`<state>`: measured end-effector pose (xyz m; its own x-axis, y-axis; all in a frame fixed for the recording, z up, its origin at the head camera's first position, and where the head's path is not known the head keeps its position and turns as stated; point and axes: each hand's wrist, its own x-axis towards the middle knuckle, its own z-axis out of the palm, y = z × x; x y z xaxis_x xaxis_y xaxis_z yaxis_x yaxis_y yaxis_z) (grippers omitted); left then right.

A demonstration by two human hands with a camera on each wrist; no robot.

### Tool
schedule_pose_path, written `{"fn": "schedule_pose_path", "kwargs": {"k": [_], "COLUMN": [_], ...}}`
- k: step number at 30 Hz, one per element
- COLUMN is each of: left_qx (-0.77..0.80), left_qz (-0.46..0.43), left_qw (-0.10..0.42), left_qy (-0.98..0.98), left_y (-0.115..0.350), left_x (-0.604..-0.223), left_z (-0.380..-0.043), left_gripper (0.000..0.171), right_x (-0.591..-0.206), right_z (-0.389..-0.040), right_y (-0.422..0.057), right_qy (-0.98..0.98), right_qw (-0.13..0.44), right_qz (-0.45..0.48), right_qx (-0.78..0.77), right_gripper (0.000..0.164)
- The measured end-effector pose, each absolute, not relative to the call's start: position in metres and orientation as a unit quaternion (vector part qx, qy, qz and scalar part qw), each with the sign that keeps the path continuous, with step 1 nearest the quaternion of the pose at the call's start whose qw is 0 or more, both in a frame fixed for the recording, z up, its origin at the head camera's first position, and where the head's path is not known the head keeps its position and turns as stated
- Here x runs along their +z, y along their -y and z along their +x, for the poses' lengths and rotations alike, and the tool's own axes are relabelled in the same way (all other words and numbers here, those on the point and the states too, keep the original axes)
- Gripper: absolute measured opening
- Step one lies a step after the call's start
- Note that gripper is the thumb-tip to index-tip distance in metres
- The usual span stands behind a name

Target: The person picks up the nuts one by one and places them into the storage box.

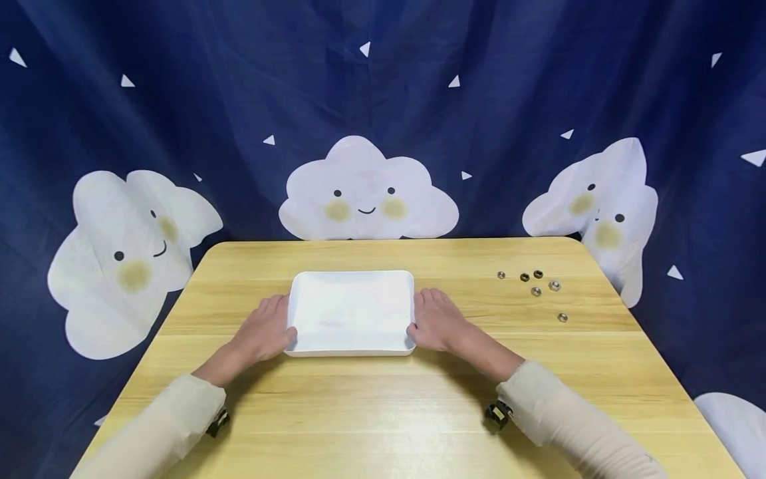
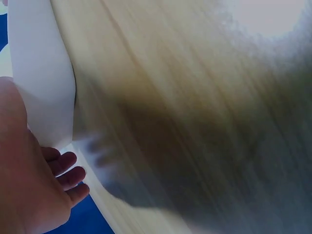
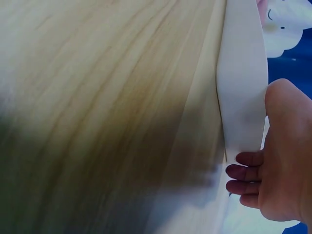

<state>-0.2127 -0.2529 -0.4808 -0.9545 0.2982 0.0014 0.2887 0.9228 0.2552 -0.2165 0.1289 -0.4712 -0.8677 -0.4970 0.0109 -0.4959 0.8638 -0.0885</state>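
Observation:
A shallow white rectangular tray [image 1: 353, 313] with rounded corners lies at the middle of the wooden table, nothing inside it. My left hand [image 1: 267, 328] grips its left end, thumb over the rim and fingers curled beneath the side. At the opposite end my right hand [image 1: 439, 321] holds the tray the same way, thumb at the near right corner. Both wrist views show the tray's outer wall [image 2: 44, 73] close over the tabletop, with curled fingertips [image 3: 243, 173] showing below it.
Several small metal nuts [image 1: 536, 291] lie scattered on the right part of the table [image 1: 359, 412], some dark, some silver. A dark blue curtain [image 1: 371, 86] with smiling clouds hangs right behind the table's far edge.

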Motion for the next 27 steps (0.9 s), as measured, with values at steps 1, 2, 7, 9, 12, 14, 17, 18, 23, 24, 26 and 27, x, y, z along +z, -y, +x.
{"fn": "schedule_pose_path", "kwargs": {"k": [1,2,7,9,12,14,17,18,23,24,26,27], "left_qx": [0.126,0.125,0.115,0.111,0.108,0.108,0.109,0.108,0.107,0.108,0.11,0.109], "left_qz": [0.149,0.148,0.147,0.149,0.151,0.153,0.155,0.157,0.157,0.157,0.157,0.158], "left_qw": [0.02,0.021,0.02,0.014,0.009,0.005,0.005,0.006,0.012,0.011,0.008,0.006], "left_qy": [-0.981,-0.981,-0.982,-0.982,-0.983,-0.982,-0.982,-0.982,-0.982,-0.982,-0.981,-0.981], "left_y": [0.2524,0.2521,0.2508,0.2503,0.2496,0.2502,0.2505,0.2506,0.25,0.2497,0.249,0.2485], "left_x": [-0.4819,-0.4831,-0.4879,-0.4891,-0.4894,-0.489,-0.4885,-0.4887,-0.4889,-0.489,-0.4892,-0.4892], "left_z": [-0.2128,-0.2128,-0.2122,-0.2122,-0.2126,-0.2124,-0.2124,-0.2126,-0.2126,-0.2125,-0.2118,-0.2113], "left_gripper": [0.069,0.067,0.059,0.056,0.051,0.047,0.041,0.039,0.035,0.035,0.035,0.035], "right_x": [-0.4722,-0.4729,-0.4761,-0.4762,-0.4758,-0.4754,-0.475,-0.4748,-0.4727,-0.4721,-0.4713,-0.4711], "right_z": [-0.2166,-0.2166,-0.2162,-0.2163,-0.2175,-0.2185,-0.2193,-0.2193,-0.2181,-0.2178,-0.2174,-0.2172], "right_y": [-0.1286,-0.1285,-0.1288,-0.1292,-0.1297,-0.1291,-0.1286,-0.1286,-0.1287,-0.1287,-0.1286,-0.1286], "right_qy": [-0.966,-0.966,-0.966,-0.966,-0.966,-0.966,-0.965,-0.965,-0.965,-0.965,-0.965,-0.965], "right_qw": [0.013,0.021,0.053,0.061,0.067,0.07,0.072,0.073,0.076,0.076,0.075,0.075], "right_qz": [-0.255,-0.252,-0.242,-0.241,-0.24,-0.241,-0.242,-0.241,-0.241,-0.241,-0.242,-0.242], "right_qx": [-0.046,-0.048,-0.066,-0.069,-0.066,-0.066,-0.069,-0.07,-0.071,-0.073,-0.073,-0.073], "right_gripper": [0.042,0.042,0.043,0.042,0.042,0.041,0.042,0.042,0.042,0.043,0.042,0.042]}}
